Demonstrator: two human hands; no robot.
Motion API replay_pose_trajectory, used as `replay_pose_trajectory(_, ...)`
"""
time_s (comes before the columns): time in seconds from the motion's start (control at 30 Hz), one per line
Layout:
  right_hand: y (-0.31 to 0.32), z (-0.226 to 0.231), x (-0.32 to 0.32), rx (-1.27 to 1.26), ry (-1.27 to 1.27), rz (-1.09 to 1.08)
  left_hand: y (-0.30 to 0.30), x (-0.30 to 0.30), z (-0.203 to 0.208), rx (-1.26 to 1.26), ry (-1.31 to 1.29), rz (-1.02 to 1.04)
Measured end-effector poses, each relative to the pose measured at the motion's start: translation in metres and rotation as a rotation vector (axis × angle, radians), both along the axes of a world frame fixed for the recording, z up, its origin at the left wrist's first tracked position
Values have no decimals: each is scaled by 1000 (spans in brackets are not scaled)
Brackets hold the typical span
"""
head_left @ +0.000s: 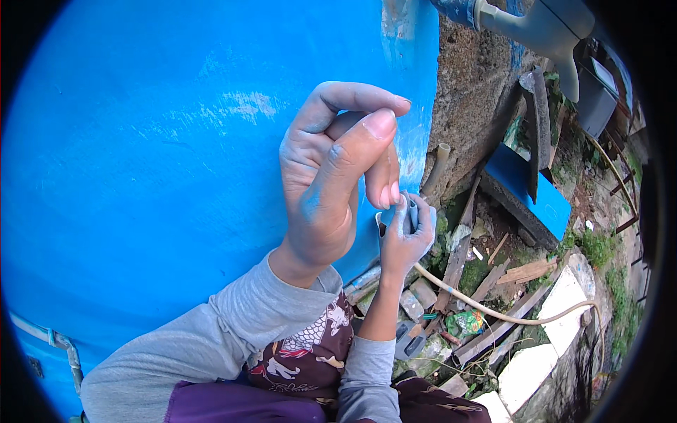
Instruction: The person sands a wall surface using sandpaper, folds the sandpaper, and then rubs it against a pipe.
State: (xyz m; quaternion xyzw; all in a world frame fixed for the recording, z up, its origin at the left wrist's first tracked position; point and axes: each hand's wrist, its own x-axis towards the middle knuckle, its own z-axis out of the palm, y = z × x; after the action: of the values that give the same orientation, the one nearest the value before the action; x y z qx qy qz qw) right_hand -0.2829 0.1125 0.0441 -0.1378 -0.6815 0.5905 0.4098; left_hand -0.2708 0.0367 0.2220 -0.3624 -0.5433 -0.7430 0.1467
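Observation:
My left hand [328, 180] is raised in front of a large blue painted surface [162, 155]. Its fingers curl inward and the thumb lies close to the bent index finger, with nothing visible between them. Bluish dust marks the skin. Just below its fingertips, my right hand [407, 240] is closed around a grey folded piece like a thin sheet [412, 217], mostly hidden by the fingers. The blue surface has a pale scuffed patch [250, 106] left of my raised hand.
Rough bare concrete [458, 99] borders the blue on the right, with a grey pipe fitting [529, 25] above. Wood scraps [525, 272], a blue-topped slab [529, 194], a pale hose [493, 312] and white broken slabs [525, 377] litter the ground. A pipe [67, 345] runs at lower left.

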Motion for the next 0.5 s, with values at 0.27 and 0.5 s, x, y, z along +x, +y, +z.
replay_pose_trajectory(0.27,0,9,10,-100,21,136,0,-1,0,9,25,15)
replay_pose_trajectory(0.5,3,-15,2,-151,-12,108,-1,-2,0,9,17,8)
